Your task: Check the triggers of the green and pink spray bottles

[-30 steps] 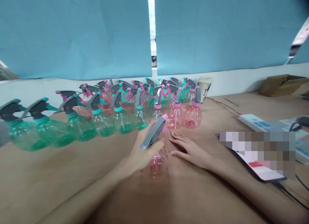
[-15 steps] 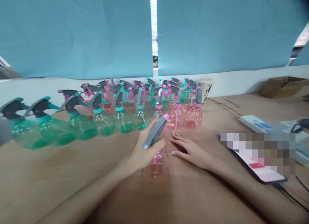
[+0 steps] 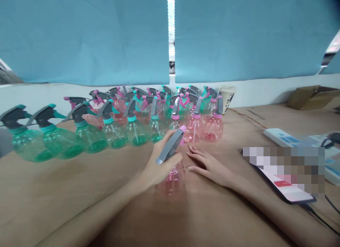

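Pink plastic spray bottle (image 3: 173,179) is gripped around its neck by the left hand (image 3: 162,165) at lower centre; the right hand (image 3: 209,167) is laid open on the bench (image 3: 66,197) just beside it.

Left hand (image 3: 160,165) curled closed in a grip, left forearm (image 3: 92,211) angled in from lower left; right hand (image 3: 209,166) flat, palm down, fingers extended, just beside it.

hidden: pink spray bottle (image 3: 172,183) behind left hand (image 3: 162,165) | pixelated: phone (image 3: 285,189) | cut off: green bottle (image 3: 28,146) at left edge
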`<action>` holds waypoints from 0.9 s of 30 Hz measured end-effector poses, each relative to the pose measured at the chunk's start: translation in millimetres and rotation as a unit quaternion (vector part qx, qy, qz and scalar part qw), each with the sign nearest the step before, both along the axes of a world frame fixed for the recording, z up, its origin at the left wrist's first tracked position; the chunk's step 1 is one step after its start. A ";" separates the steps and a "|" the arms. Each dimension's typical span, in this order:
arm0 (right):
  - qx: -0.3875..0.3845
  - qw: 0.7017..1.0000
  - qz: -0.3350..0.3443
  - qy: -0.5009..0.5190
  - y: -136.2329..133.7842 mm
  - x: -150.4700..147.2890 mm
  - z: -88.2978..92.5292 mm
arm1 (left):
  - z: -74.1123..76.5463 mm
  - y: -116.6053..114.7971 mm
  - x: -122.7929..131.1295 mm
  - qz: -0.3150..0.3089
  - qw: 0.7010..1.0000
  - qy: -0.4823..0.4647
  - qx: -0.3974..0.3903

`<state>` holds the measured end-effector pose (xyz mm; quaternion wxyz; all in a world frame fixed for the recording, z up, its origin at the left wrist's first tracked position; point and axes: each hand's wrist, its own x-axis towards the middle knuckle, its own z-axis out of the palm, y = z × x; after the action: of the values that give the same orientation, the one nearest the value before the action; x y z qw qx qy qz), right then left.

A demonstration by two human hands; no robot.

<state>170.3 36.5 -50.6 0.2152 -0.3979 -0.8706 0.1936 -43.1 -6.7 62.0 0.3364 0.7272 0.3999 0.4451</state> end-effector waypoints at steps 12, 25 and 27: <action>-0.002 1.000 -0.002 -0.005 -0.5 -0.5 1.3 | -0.9 0.9 -1.0 -0.004 0.999 0.021 0.023; -0.005 1.000 -0.003 -0.003 0.3 0.5 0.0 | -4.6 2.2 -1.4 -0.019 1.000 -0.005 0.022; -0.006 1.000 -0.004 -0.005 0.4 0.5 -0.4 | -6.2 1.8 -1.1 -0.008 1.000 -0.008 0.014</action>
<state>170.8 36.9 -51.0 0.2090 -0.4034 -0.8691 0.1954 -44.2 -4.9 55.7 0.3333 0.7314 0.3852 0.4535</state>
